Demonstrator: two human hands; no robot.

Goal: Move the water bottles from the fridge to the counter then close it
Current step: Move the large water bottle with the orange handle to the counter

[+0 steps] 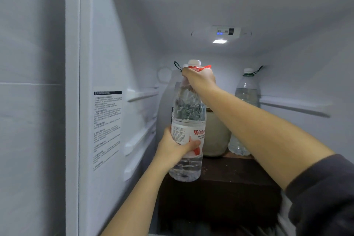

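A large clear water bottle (pixel 188 120) with a white cap, red neck handle and red-and-white label hangs just above the dark shelf (pixel 229 174) inside the open fridge. My right hand (pixel 199 78) grips its neck at the red handle. My left hand (pixel 172 149) holds the lower body, thumb across the label. Behind it on the left stands a second bottle (pixel 164 109) with a green loop, mostly hidden. A third clear bottle (pixel 244 105) with a green loop stands at the back right.
A pale ceramic jar (pixel 216 136) sits on the shelf between the bottles. The fridge's left wall (pixel 107 128) carries a printed sticker and shelf rails. A ceiling lamp (pixel 220 41) glows above. The right wall has a rail (pixel 295 108).
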